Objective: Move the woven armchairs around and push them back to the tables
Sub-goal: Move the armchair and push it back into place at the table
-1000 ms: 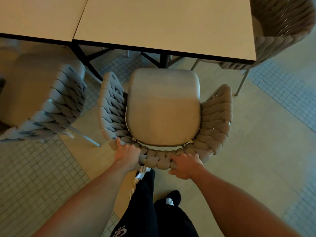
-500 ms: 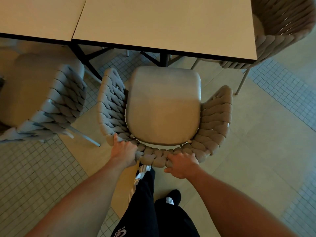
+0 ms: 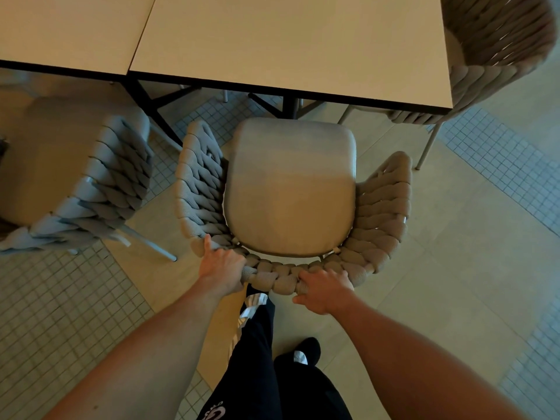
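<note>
Armchair point(image 3: 291, 192) faces the table point(image 3: 288, 40), both hands gripping its backrest.

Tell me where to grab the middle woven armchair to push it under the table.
Grip the middle woven armchair by the top rim of its curved back, from behind, as the left hand and right hand do now. The back faces you, its open seat front faces the table, and hands set apart probably keep the push straight.
</note>
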`<state>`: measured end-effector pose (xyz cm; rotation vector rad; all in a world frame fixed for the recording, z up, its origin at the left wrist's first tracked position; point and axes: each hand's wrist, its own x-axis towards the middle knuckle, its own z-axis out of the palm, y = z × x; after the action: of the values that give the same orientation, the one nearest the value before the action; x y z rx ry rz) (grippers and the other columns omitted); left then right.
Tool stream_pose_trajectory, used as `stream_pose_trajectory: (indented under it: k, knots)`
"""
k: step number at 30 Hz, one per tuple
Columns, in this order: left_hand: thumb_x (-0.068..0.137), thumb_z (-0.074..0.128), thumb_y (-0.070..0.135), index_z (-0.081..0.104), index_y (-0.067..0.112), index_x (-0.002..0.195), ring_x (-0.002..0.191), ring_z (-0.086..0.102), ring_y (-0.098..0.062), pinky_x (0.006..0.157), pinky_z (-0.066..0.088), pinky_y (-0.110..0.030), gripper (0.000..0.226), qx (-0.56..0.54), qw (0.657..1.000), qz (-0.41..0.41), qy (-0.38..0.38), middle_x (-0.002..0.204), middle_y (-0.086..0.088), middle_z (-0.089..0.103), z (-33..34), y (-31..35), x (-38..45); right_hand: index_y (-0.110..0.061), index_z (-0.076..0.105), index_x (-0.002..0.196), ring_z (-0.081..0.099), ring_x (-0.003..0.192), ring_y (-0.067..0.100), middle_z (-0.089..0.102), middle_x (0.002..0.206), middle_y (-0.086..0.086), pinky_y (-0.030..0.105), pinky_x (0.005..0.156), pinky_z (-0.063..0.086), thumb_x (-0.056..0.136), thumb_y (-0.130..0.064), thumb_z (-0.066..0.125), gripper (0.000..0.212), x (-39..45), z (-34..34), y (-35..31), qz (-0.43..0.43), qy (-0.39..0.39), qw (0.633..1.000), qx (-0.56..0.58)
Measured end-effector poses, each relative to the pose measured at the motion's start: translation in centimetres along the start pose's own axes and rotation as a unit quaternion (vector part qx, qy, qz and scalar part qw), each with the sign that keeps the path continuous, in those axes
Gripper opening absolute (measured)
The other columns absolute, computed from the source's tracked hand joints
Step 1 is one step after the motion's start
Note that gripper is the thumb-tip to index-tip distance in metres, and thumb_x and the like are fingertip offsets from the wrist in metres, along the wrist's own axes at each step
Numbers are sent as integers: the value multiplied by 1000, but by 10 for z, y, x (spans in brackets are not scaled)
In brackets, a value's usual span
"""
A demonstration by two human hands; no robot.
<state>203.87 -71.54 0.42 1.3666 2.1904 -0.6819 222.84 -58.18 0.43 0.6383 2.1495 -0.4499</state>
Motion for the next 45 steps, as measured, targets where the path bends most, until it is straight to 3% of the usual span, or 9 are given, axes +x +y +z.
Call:
stream_pose_trajectory:
  k: [10, 14, 18, 23, 28, 33, 36, 40, 45]
  knots:
    - [77, 69, 35, 68, 33, 93, 98, 63, -16, 117, 3, -67, 16, -15, 1000, 1, 17, 83, 12, 60, 6, -2, 0, -34, 39, 145, 50, 132, 31, 53, 145, 1, 53, 106, 39, 93, -69, 50, 64, 1, 0, -1, 8, -2, 1000, 3]
    - [83, 67, 36, 65, 32, 105, 118, 56, -22, 118, 0, -65, 23, -33, 999, -13, 10, 105, 9, 65, 8, 2, -4, -31, 40, 146, 45, 136, 31, 52, 147, 2, 54, 110, 34, 94, -67, 52, 64, -3, 2, -1, 22, 1, 1000, 22]
    - [81, 69, 52, 60, 30, 123, 131, 46, -24, 120, -4, -61, 48, -53, 999, -4, 10, 123, 5, 62, 16, 0, -6, -31, 37, 151, 41, 140, 32, 48, 152, 2, 53, 114, 28, 91, -70, 54, 74, -7, 5, 1, 25, 6, 999, 32]
    - [79, 61, 70, 43, 28, 147, 146, 26, -27, 122, 3, -53, 82, -114, 992, 11, 43, 149, -3, 43, 18, -4, -17, -28, 32, 155, 28, 147, 34, 27, 163, 6, 56, 118, 24, 87, -73, 59, 86, -18, 1, 2, 17, 17, 1000, 18]
    - [87, 53, 69, 26, 27, 158, 154, 5, -29, 125, 7, -49, 87, -201, 979, -13, 35, 166, -9, 16, 15, -6, -37, -28, 30, 156, 25, 149, 36, 23, 164, 7, 57, 117, 25, 87, -73, 58, 86, -32, -8, -6, 4, 24, 1000, 2]
    - [87, 46, 65, 37, 24, 153, 149, 22, -28, 117, 31, -47, 78, -280, 959, -32, 29, 161, -9, 26, 12, -10, -61, -27, 35, 152, 35, 143, 35, 39, 155, 7, 57, 114, 30, 88, -70, 59, 81, -39, -16, -14, -12, 31, 999, -4]
    - [94, 52, 43, 43, 30, 145, 135, 40, -25, 101, 44, -43, 54, -301, 952, -50, 30, 153, 0, 37, 12, -19, -80, -26, 36, 152, 40, 140, 35, 44, 152, 6, 57, 114, 33, 91, -64, 61, 76, -45, -26, -26, -30, 40, 999, 0]
    - [98, 52, 41, 51, 25, 139, 123, 51, -25, 94, 49, -42, 44, -302, 949, -87, 23, 136, -1, 54, 8, -33, -106, -24, 44, 143, 49, 132, 32, 53, 143, 6, 51, 106, 39, 93, -59, 59, 63, -51, -43, -48, -51, 41, 997, -29]
    - [99, 53, 44, 48, 24, 144, 129, 50, -25, 98, 48, -41, 50, -333, 932, -144, 23, 143, -2, 52, 16, -67, -138, -27, 51, 137, 55, 124, 31, 59, 134, 5, 46, 97, 44, 91, -59, 61, 57, -51, -60, -85, -80, 34, 994, -62]
